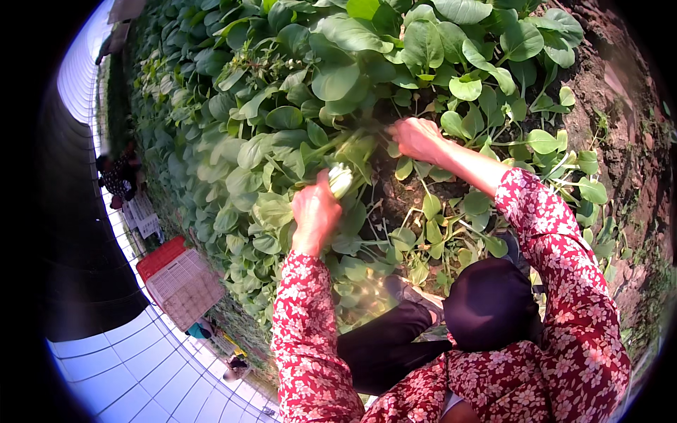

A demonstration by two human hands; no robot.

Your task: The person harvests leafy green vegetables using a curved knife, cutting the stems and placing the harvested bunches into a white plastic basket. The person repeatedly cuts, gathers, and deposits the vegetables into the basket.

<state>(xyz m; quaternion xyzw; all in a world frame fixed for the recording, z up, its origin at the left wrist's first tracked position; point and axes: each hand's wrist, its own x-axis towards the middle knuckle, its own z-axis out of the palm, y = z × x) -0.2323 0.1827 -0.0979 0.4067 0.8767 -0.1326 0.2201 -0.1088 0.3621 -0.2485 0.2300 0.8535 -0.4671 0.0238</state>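
Note:
My left hand is closed around a leafy green vegetable, which looks like bok choy. The pale cut-looking stalk ends stick up beside my thumb, and its blurred leaves spread around the hand. Up and to the right, my right hand reaches low among the plants, close to the soil. Its fingers are curled, and their tips are blurred among the stems; whether they hold anything is hidden. Broad-leaved green plants stand just beyond it. Small yellowing leaves lie and grow on the dark soil between my arms.
Dense leafy plants fill the bed to the left. Bare brown soil runs along the right. My shoe and dark-covered knee are close below. Stacked red and white plastic crates and other people are at the far left.

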